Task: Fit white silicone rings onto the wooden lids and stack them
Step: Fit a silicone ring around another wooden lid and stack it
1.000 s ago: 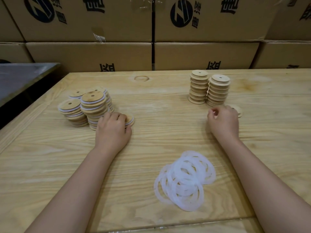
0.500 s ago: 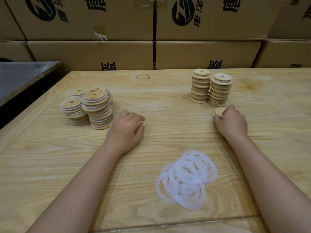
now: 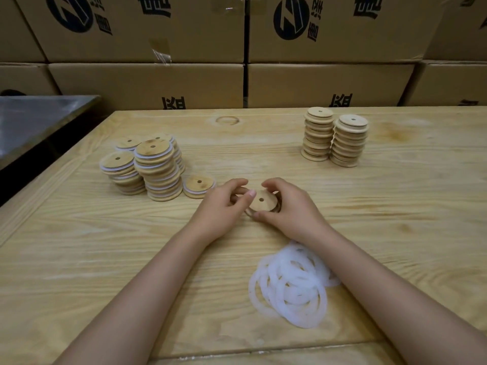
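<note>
- Wooden lid point(image 3: 264, 205) pinched between my left hand point(image 3: 220, 209) and right hand point(image 3: 291, 210), both hands' fingers curled on its rim.
- White silicone rings point(image 3: 290, 285) heaped on the table point(image 3: 105, 246) beside my right forearm.

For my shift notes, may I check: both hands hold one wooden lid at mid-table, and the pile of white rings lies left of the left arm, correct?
Not quite. The head view shows the pile of white rings by the right forearm, not left of the left arm. The rest stands: the left hand and right hand hold one wooden lid between them at mid-table.
</note>
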